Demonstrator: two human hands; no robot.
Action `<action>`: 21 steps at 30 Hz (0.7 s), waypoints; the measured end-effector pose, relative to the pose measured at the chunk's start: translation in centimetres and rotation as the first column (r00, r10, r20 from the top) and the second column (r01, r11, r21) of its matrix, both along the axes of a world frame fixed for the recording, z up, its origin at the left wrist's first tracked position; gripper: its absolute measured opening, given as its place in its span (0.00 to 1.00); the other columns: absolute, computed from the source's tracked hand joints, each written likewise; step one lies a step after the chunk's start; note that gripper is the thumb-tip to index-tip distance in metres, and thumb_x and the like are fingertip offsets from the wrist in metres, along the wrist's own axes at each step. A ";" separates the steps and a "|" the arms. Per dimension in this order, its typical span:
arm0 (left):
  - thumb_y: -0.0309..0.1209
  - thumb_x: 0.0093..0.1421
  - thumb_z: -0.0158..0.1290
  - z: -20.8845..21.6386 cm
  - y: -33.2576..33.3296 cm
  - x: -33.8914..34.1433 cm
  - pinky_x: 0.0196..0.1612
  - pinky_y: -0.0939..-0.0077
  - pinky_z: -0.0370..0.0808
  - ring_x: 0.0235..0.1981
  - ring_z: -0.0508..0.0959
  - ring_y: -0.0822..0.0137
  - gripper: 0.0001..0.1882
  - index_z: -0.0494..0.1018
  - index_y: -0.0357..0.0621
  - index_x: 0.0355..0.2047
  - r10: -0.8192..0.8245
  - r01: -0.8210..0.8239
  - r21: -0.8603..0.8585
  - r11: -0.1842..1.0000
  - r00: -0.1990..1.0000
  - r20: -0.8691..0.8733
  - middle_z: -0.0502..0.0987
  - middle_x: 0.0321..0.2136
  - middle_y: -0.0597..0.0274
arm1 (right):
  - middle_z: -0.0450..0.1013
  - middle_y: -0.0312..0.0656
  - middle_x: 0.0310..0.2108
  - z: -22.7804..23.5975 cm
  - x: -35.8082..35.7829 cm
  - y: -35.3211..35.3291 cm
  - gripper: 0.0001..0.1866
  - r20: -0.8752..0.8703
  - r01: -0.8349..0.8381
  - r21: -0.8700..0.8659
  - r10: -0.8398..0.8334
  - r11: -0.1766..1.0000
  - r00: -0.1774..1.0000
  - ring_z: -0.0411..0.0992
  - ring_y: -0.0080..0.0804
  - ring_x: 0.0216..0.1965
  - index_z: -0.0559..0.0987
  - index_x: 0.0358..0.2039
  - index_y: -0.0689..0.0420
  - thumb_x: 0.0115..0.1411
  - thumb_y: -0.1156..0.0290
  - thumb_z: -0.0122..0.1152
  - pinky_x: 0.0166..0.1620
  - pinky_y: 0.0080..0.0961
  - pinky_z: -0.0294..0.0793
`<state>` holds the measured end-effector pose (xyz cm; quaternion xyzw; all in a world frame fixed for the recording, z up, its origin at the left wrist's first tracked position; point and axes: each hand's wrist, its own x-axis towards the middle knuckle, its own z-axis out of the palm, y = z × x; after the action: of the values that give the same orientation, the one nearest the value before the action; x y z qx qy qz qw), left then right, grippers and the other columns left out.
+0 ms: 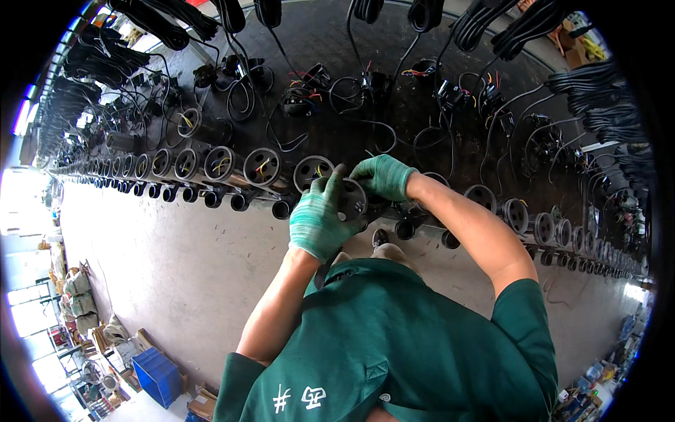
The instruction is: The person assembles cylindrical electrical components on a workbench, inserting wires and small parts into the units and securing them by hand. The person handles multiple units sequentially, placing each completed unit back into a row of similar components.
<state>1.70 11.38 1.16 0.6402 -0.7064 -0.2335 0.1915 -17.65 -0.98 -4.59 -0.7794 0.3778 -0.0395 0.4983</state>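
Head view: left hand (pixel 318 218) & right hand (pixel 383 176) both grip round motor housing (pixel 354 200) btwn them.

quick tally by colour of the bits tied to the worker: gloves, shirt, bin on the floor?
Green knit gloves: 2, left hand and right hand, both on a round black motor housing
Green work shirt: 1
Blue plastic bin: 1
Total: 4 items, 3 green and 1 blue
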 end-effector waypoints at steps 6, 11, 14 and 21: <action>0.49 0.44 0.76 1.2 -1.2 -1.8 0.48 0.51 0.83 0.48 0.83 0.40 0.55 0.66 0.52 0.71 0.043 -0.065 0.112 0.992 0.981 0.191 0.74 0.56 0.35 | 0.84 0.50 0.45 1.3 -0.9 -1.2 0.16 -0.050 -0.081 -0.078 0.077 0.994 0.996 0.83 0.44 0.45 0.85 0.52 0.56 0.68 0.65 0.61 0.50 0.37 0.81; 0.51 0.45 0.75 2.1 -2.8 -3.0 0.47 0.50 0.83 0.47 0.83 0.39 0.49 0.70 0.49 0.65 0.097 -0.140 0.210 0.968 0.974 0.205 0.73 0.56 0.36 | 0.83 0.51 0.48 4.1 -2.4 0.2 0.18 -0.046 0.058 0.008 -0.058 0.998 0.997 0.83 0.45 0.47 0.82 0.56 0.57 0.70 0.64 0.60 0.52 0.38 0.80; 0.53 0.45 0.75 1.1 -3.3 -3.4 0.47 0.49 0.84 0.47 0.83 0.38 0.47 0.71 0.47 0.62 0.105 -0.137 0.190 0.972 0.980 0.170 0.72 0.56 0.37 | 0.83 0.52 0.48 4.0 -2.4 1.0 0.18 -0.052 0.078 0.032 -0.076 0.996 0.996 0.83 0.45 0.48 0.80 0.58 0.59 0.72 0.64 0.61 0.52 0.37 0.81; 0.56 0.45 0.75 -0.3 -3.0 -4.1 0.48 0.50 0.84 0.49 0.83 0.37 0.54 0.65 0.47 0.68 0.112 -0.119 0.227 0.967 0.993 0.042 0.72 0.58 0.38 | 0.83 0.53 0.48 3.2 -2.3 -0.4 0.19 -0.149 -0.014 -0.124 -0.005 0.992 0.989 0.82 0.49 0.49 0.81 0.57 0.60 0.69 0.65 0.60 0.54 0.40 0.80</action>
<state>-2.41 8.42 0.89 0.7014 -0.6389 -0.2925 0.1195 -19.92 -1.33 -1.38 -0.8105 0.4092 -0.0034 0.4192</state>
